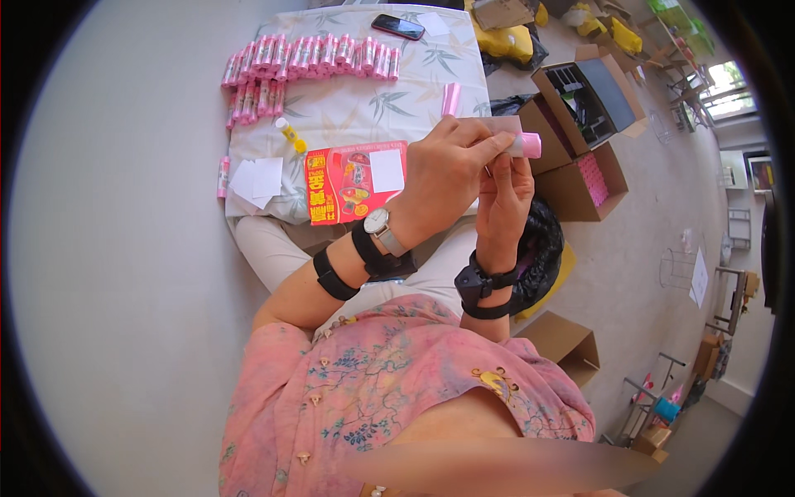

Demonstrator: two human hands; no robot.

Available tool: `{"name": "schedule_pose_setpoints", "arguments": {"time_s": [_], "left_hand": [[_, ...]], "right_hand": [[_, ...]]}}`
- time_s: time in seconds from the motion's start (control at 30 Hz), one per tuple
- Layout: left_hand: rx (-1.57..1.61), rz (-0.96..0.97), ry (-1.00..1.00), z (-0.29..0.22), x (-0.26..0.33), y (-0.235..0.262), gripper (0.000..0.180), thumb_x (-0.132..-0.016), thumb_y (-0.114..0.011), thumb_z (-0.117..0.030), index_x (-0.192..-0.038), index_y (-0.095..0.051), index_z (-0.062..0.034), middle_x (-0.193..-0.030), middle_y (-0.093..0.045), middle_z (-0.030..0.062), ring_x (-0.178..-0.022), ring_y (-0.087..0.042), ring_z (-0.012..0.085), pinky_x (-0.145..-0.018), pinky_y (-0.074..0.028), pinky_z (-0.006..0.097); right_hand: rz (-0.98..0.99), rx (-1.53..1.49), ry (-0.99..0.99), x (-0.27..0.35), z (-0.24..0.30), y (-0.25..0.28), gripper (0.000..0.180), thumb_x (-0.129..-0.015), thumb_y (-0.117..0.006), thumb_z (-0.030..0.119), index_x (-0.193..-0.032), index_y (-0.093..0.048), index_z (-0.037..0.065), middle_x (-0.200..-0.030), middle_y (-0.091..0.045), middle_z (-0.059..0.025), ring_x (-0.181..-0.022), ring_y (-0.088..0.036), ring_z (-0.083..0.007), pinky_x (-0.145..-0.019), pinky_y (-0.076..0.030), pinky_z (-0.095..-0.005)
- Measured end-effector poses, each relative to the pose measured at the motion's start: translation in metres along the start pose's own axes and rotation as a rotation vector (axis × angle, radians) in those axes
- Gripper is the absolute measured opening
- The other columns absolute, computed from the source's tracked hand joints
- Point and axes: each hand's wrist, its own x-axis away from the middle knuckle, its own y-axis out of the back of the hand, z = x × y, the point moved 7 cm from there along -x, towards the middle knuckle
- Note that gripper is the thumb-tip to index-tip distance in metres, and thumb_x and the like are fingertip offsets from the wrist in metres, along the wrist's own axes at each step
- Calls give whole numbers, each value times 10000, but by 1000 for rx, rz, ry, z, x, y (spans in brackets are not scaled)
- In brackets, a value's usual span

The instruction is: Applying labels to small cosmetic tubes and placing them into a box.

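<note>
Up over the right edge of the table, both my hands are closed around a pink plastic roll (532, 147). My left hand (439, 172) pinches a pale label (501, 124) that lies against the roll. My right hand (503, 197) grips the roll from below with its fingertips. Beyond them a bare pink roll (451, 99) rests on the cloth. To the left lies a red printed card (352, 199) with a white slip (387, 171) on it. A glue stick (290, 134) with a yellow end is behind the card. More white slips (257, 182) lie at the left.
Many labelled pink rolls (310, 56) are piled at the table's far left, and one (224, 177) lies at its left edge. A phone (398, 27) is at the far side. Cartons (580, 186) and a black plastic bag (540, 257) are on my right.
</note>
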Motion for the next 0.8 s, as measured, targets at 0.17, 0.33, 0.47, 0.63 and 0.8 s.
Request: {"name": "schedule_pose_setpoints", "arguments": {"time_s": [0.17,0.33,0.47,0.63,0.8], "left_hand": [[-20,8,1,-1,2,0,400,-783,-674,17,-1136,-774,-144,-1000,-722,27,-877,-672,264,-724,-571,368],[20,-19,71,-4,1,3,382,-799,-677,32,-1134,-774,-124,-1022,-719,33,-905,-686,258,-741,-579,363],[35,-37,60,-3,0,3,357,-809,-688,30,-1126,-771,-111,-1027,-722,47,-912,-692,270,-754,-581,364],[54,-4,70,6,-1,-2,313,-806,-717,11,-1094,-768,-100,-997,-725,64,-895,-688,288,-749,-576,363],[76,6,89,7,-1,-1,308,-805,-716,19,-1085,-766,-100,-975,-726,63,-893,-687,284,-745,-572,366]], "right_hand": [[19,-9,-7,0,-2,1,301,-1033,-627,82,-1323,-603,6,-1226,-692,-81,-1138,-663,-177,-1010,-548,-340],[-3,-35,-8,1,0,-1,315,-1032,-627,75,-1338,-598,7,-1231,-690,-87,-1137,-664,-179,-1013,-545,-339],[17,-25,11,1,5,-7,343,-1028,-632,73,-1361,-587,0,-1240,-688,-87,-1142,-663,-179,-1017,-541,-335],[25,-30,11,0,3,-7,356,-1022,-641,71,-1366,-585,-1,-1243,-691,-87,-1144,-664,-178,-1018,-540,-332],[48,-44,7,0,0,-6,359,-1017,-648,70,-1365,-587,4,-1248,-694,-90,-1147,-664,-179,-1018,-540,-333]]}}
